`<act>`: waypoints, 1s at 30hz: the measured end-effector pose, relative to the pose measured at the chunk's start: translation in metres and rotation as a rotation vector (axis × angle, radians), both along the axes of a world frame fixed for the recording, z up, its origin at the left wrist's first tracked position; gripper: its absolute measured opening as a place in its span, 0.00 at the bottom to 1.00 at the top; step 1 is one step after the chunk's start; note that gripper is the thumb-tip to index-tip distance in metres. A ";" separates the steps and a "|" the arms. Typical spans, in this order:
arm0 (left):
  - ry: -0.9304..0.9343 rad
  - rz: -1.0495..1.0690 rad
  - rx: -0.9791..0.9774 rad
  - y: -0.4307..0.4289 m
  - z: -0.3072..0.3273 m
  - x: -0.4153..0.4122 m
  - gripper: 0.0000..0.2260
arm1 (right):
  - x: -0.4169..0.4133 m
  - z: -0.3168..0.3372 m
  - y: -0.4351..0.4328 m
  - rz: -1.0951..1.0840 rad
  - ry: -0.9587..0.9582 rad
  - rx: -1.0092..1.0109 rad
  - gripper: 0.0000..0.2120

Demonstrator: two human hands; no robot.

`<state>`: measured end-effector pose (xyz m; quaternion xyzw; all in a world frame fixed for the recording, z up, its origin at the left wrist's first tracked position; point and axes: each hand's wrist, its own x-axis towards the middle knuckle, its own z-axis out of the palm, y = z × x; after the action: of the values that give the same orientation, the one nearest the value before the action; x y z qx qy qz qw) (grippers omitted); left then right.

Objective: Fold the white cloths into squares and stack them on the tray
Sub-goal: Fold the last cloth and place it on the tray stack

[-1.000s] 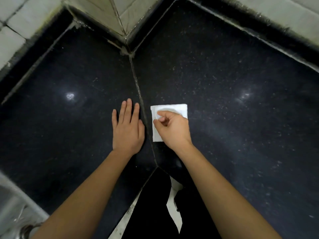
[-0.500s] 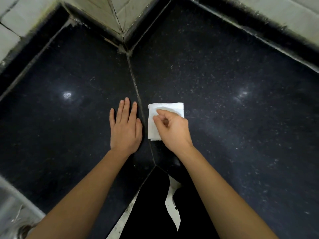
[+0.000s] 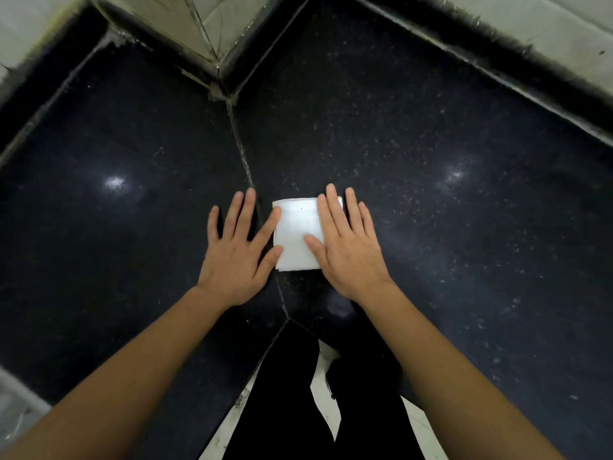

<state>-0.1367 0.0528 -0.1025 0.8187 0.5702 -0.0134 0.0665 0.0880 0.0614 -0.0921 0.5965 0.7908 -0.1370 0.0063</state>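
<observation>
A small white cloth (image 3: 296,230), folded into a rough square, lies flat on the black speckled countertop (image 3: 431,200) just right of the seam between two slabs. My right hand (image 3: 348,247) lies flat with straight fingers on the cloth's right half, thumb on its middle. My left hand (image 3: 237,250) rests flat on the counter beside it, its index finger and thumb touching the cloth's left edge. No tray is in view.
The counter meets in a corner with grey tiled walls (image 3: 205,24) at the back. The slab seam (image 3: 245,161) runs from the corner toward me. A pale metallic edge (image 3: 16,403) shows at the lower left. My dark trousers stand below the counter's front edge.
My right hand has gone from curled fingers pinching the cloth to lying flat on it. My left hand has spread and slid right until it touches the cloth's left edge.
</observation>
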 end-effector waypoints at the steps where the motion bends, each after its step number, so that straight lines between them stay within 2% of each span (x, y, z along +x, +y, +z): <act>1: 0.010 -0.008 -0.004 0.000 0.001 0.000 0.27 | 0.001 -0.003 0.000 0.002 -0.040 0.006 0.33; 7: 0.064 -0.032 -0.088 0.001 0.005 -0.001 0.30 | 0.001 -0.003 0.000 0.021 -0.065 -0.014 0.34; 10: 0.077 -0.040 -0.115 0.002 0.008 -0.002 0.32 | 0.007 0.000 -0.003 0.003 0.016 -0.030 0.33; 14: 0.078 -0.032 -0.109 0.004 0.010 0.000 0.34 | 0.013 0.009 -0.019 -0.352 0.233 0.037 0.30; 16: 0.074 -0.023 -0.109 0.005 0.009 0.000 0.36 | 0.011 0.016 -0.019 -0.490 0.270 0.098 0.27; 22: 0.084 -0.014 -0.118 0.005 0.009 0.000 0.39 | 0.003 0.034 0.012 -0.642 0.370 -0.284 0.16; 28: 0.085 -0.023 -0.159 0.004 0.007 -0.001 0.39 | 0.014 0.043 0.028 -0.809 0.560 -0.494 0.08; 30: 0.076 -0.009 -0.202 0.005 0.013 0.000 0.39 | 0.020 0.047 0.028 -0.895 0.691 -0.533 0.07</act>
<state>-0.1365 0.0580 -0.0897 0.8094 0.5643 -0.1019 0.1269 0.1078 0.0891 -0.0447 0.7691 0.3593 -0.5041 -0.1592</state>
